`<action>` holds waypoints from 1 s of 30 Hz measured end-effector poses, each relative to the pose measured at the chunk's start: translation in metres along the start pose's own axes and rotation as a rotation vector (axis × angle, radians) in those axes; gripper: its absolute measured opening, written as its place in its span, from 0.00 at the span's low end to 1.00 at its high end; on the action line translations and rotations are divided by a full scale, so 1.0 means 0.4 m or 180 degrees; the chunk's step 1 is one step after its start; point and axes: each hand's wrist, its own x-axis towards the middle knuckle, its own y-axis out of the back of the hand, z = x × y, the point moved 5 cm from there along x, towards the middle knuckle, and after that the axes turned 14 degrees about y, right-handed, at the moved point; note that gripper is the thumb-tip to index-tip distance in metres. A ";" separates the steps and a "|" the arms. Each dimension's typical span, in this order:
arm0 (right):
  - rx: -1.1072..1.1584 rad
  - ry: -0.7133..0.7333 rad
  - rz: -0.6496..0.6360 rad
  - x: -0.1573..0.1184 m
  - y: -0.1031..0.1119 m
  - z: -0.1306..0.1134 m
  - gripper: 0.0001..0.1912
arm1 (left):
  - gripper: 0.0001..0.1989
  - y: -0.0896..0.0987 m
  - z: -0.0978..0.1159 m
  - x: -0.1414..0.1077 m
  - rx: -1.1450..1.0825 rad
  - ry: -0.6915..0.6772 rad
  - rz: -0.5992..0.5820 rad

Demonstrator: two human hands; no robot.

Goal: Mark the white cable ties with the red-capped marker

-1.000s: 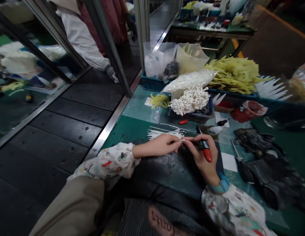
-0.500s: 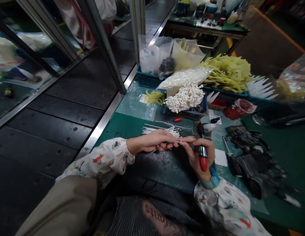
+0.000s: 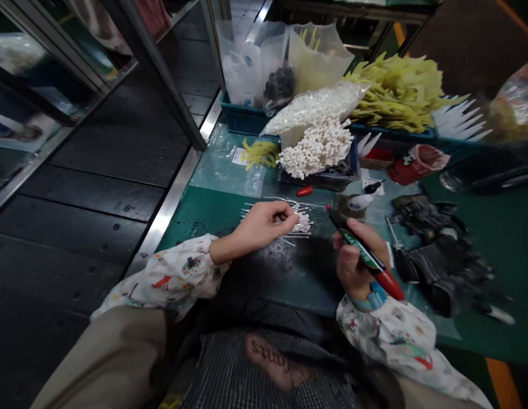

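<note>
My right hand (image 3: 360,255) grips a red marker pen (image 3: 366,255), uncapped, its tip pointing up and to the left. Its red cap (image 3: 304,191) lies on the table farther back. My left hand (image 3: 264,224) is over a pile of thin white sticks (image 3: 304,221) with small knobbed ends. Thumb and index finger come together at the pile's edge, and whatever is between the fingertips is too small to make out. A few sticks lie loose just in front of the pile.
Behind the sticks, a bundle of white-tipped sticks (image 3: 317,147) rests on a dark tray under a bag of white pieces (image 3: 319,105). Yellow plastic parts (image 3: 395,94) fill a blue bin. Dark gloves (image 3: 447,272) and a screwdriver (image 3: 395,236) lie right. A metal post (image 3: 161,74) rises left.
My hands have parted; they were together at a thin white stick. The right hand moved right and turned the marker tip up-left. The left now reaches the pile. The camera view has shifted.
</note>
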 end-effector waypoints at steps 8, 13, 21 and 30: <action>-0.0088 0.0663 -0.0757 0.033 -0.032 -0.045 0.18 | 0.13 -0.009 -0.003 0.003 0.0432 -0.0192 0.0140; -0.0162 0.0683 -0.0800 0.037 -0.043 -0.044 0.14 | 0.13 -0.013 0.001 0.003 0.0480 -0.0253 0.0152; -0.0250 0.0370 -0.0627 0.027 -0.020 -0.028 0.16 | 0.15 0.017 -0.010 0.014 0.1079 -0.0801 0.0614; -0.0431 0.0575 -0.0728 0.046 -0.037 -0.035 0.10 | 0.12 0.005 -0.029 0.028 0.1262 -0.0890 0.0653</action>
